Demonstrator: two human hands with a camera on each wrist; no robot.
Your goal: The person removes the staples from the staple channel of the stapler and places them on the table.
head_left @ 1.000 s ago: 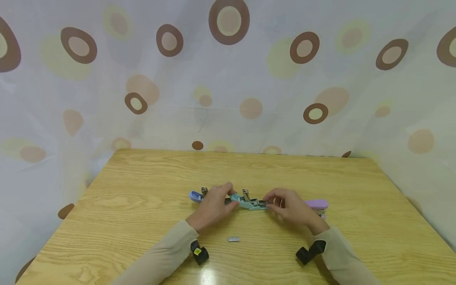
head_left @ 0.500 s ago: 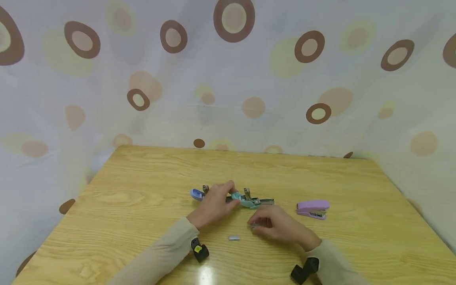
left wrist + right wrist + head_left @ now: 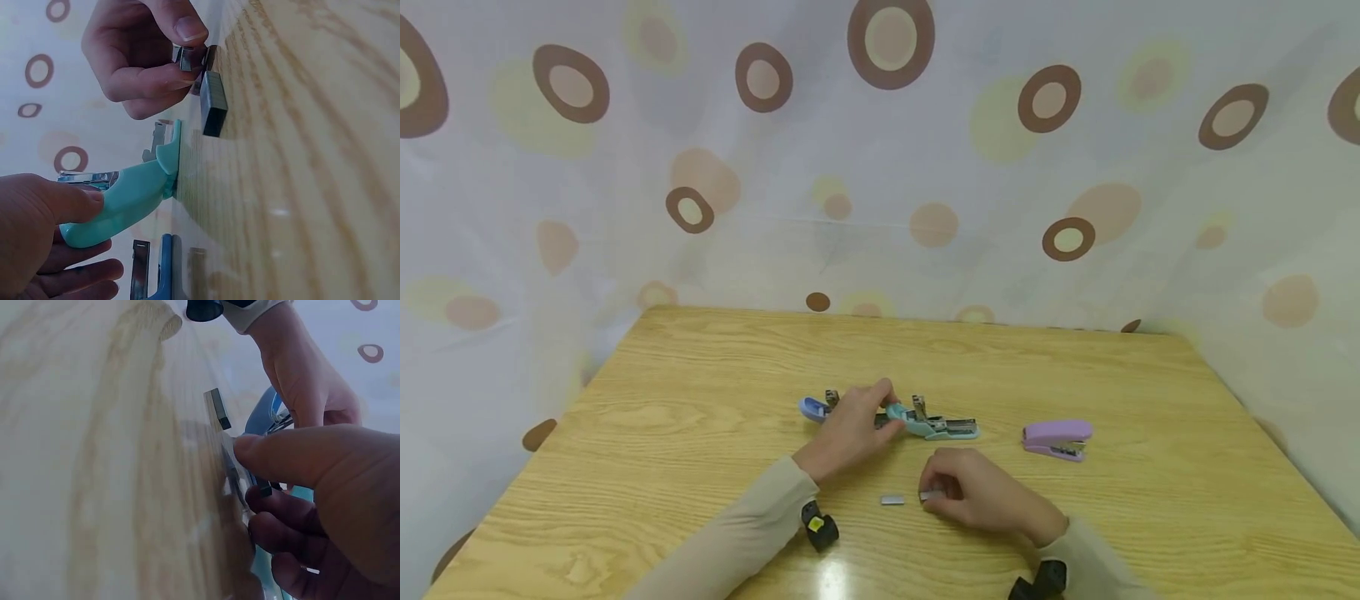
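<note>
A person pinches a silvery staple strip (image 3: 931, 495) in the right hand (image 3: 981, 497), low at a wood-grain table (image 3: 1150, 383).

The strip sits between thumb and curled fingers; whether it touches the wood cannot be told. Just to its left lies a loose staple strip (image 3: 892, 500), ridged and boxy. Beyond, the left hand (image 3: 848, 435) pinches one end of the mint stapler (image 3: 951, 432), thumb and index finger on opposite sides, blocking part of the blue stapler (image 3: 812, 409). Both have smooth plastic shells and upright metal parts. The purple stapler (image 3: 1058, 432) sits well apart to the right, with grained wood stretching past it to the table's edge. Behind hangs a pale, oval-patterned cloth (image 3: 820, 150).
</note>
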